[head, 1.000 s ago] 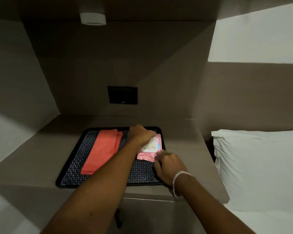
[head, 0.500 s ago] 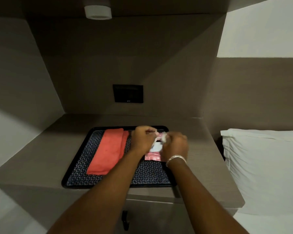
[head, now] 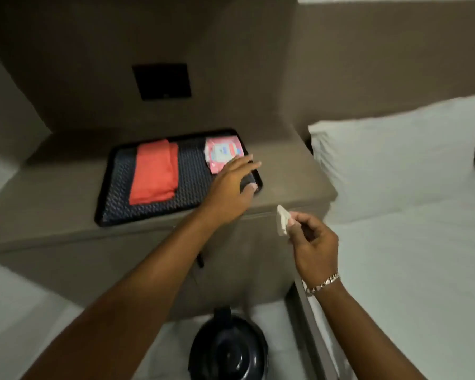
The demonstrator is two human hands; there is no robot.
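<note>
A small white wipe (head: 282, 221) is pinched between the thumb and fingertips of the right hand (head: 313, 242), with the other fingers curled in toward the palm. The wipe is held in the air, just in front of the near edge of the brown desk (head: 285, 174) and to the right of the tray. A silver chain bracelet (head: 322, 283) is worn on the right wrist. The left hand (head: 231, 187) is stretched out over the near right corner of the black tray (head: 104, 209), its fingers straight and spread and nothing grasped in them. Whether the tray's rim is touched cannot be told from this view. The pink pack of wipes (head: 224, 153) is seen lying flat in the far right corner of the tray, just beyond the left fingertips, with a white label on its top. A folded orange-red cloth (head: 154, 171) is laid along the middle of the tray, to the left of the pack and apart from it. A black rectangular panel (head: 161, 81) is set into the wall behind the desk. To the right of the desk a white pillow (head: 395, 160) is propped at the head of a bed (head: 409, 270) covered in white sheets. A glossy black round object (head: 228, 349) is seen low down, near the foot of the desk, between the two forearms.
</note>
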